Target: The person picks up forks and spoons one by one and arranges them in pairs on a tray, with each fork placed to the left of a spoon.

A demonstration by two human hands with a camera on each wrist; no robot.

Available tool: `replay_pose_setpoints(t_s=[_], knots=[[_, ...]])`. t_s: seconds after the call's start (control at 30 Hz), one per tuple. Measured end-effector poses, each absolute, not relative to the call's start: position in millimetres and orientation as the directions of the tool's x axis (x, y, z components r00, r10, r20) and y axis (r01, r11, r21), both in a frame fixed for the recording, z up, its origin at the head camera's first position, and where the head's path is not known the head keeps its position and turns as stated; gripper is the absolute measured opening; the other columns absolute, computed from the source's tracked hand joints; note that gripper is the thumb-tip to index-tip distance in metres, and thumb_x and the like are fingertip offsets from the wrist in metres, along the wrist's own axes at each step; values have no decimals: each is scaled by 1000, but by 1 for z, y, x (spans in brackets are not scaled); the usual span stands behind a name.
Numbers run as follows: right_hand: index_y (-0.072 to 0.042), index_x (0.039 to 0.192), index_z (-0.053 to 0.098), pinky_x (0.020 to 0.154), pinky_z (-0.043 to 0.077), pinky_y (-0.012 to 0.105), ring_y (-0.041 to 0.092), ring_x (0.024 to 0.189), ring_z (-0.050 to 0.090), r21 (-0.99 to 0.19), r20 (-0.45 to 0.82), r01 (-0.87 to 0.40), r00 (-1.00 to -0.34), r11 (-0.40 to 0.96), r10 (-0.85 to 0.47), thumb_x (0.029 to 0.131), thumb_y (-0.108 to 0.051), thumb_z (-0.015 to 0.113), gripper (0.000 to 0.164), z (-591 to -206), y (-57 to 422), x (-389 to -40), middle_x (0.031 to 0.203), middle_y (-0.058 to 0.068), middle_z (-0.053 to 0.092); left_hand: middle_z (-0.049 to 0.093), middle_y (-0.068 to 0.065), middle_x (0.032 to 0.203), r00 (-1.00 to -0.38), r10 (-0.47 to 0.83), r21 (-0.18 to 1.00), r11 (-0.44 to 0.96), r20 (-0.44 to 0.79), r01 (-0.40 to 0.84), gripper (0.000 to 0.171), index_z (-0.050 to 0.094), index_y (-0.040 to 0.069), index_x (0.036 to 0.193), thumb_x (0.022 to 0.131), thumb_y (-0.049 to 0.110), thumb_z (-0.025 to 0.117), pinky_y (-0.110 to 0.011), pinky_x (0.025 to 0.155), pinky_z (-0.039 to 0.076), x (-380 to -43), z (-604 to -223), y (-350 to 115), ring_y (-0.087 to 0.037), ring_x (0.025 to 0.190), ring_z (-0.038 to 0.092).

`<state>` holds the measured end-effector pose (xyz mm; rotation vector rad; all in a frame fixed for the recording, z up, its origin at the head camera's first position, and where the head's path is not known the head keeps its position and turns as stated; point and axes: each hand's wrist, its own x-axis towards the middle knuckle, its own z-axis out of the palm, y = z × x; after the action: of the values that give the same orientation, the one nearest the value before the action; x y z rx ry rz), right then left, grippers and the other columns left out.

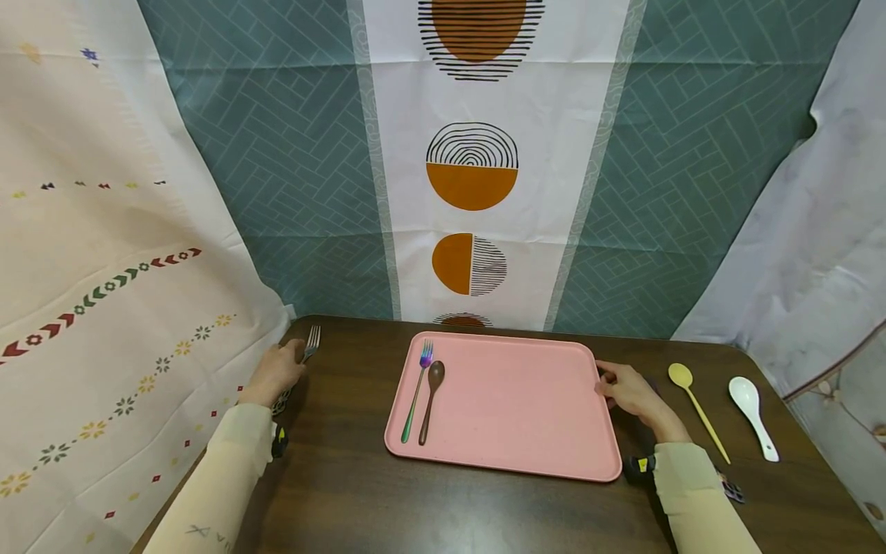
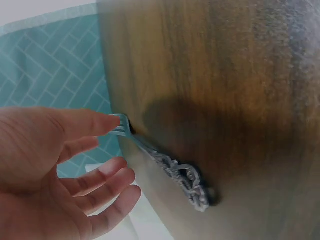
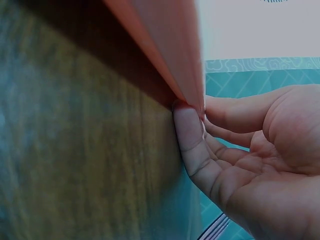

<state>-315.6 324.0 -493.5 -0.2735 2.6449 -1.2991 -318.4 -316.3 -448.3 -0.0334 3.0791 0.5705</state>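
My left hand [image 1: 273, 372] is over the left side of the table, beside a silver fork [image 1: 312, 344] with an ornate handle. In the left wrist view its fingers are loosely bent and spread, and the thumb overlaps the fork's tines. The right hand [image 1: 631, 394] pinches the right rim of a pink rectangular tray [image 1: 512, 408], thumb on one face and fingers on the other. On the tray's left part lie a rainbow-coloured fork [image 1: 416, 396] and a dark brown wooden spoon [image 1: 430, 400], side by side.
A yellow spoon [image 1: 702, 412] and a white spoon [image 1: 754, 419] lie to the right of the tray. Part of another utensil [image 1: 732, 490] shows beside the right sleeve. Patterned cloths [image 1: 298, 154] hang behind and beside the brown table [image 1: 346, 492].
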Motion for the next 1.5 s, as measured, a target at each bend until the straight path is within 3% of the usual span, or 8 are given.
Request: replay_pose_setpoints(t_s=[0.83, 1.2, 1.5], knots=[[20, 151, 32, 69, 61, 37, 25, 83, 65, -803, -83, -76, -968, 592, -237, 100, 3, 57, 59, -493, 324, -316, 100, 20, 61, 50, -39, 141, -995, -29, 327, 943, -94, -59, 61, 42, -7, 152, 95, 3, 62, -66, 102, 43, -330, -464, -319, -57, 129, 46], [20, 151, 32, 70, 60, 36, 24, 83, 65, -804, -86, -75, -967, 590, -240, 100, 2, 57, 59, -493, 325, -316, 100, 19, 60, 53, -39, 139, -998, -17, 302, 953, -65, -36, 57, 47, -9, 149, 93, -1, 59, -65, 101, 44, -331, -467, -321, -58, 126, 49], [20, 151, 32, 70, 61, 36, 25, 85, 65, -796, -86, -74, -969, 601, -233, 100, 2, 58, 60, -493, 325, -316, 102, 20, 60, 61, -39, 125, -1000, 12, 236, 972, -21, 7, 50, 59, -8, 140, 90, -7, 56, -63, 94, 49, -333, -467, -319, -58, 114, 58]])
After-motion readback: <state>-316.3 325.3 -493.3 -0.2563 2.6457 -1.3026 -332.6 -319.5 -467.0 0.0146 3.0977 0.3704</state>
